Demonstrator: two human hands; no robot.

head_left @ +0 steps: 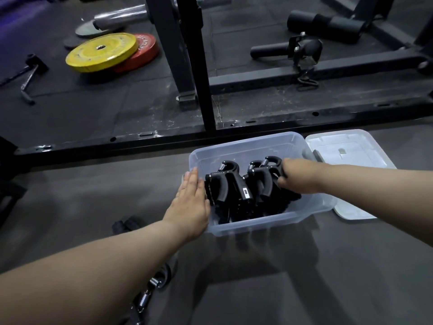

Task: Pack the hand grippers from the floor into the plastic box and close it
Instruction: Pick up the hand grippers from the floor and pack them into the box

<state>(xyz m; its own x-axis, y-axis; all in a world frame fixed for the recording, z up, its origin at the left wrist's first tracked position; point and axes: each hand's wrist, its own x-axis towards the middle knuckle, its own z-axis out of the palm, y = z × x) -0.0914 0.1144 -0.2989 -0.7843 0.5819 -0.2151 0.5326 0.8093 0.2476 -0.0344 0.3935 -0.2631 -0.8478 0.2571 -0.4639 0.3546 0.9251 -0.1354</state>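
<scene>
A clear plastic box stands open on the dark floor in front of me, with several black hand grippers standing inside it. My left hand lies flat with straight fingers against the box's left wall and the leftmost gripper. My right hand reaches in from the right and its curled fingers hold the handle of the rightmost gripper. The box's clear lid lies flat on the floor just right of the box. More hand grippers lie on the floor under my left forearm.
A black rack frame runs across the floor right behind the box. A yellow weight plate on a red one lies far left. A padded roller attachment lies at the back right. A small black object sits left of the box.
</scene>
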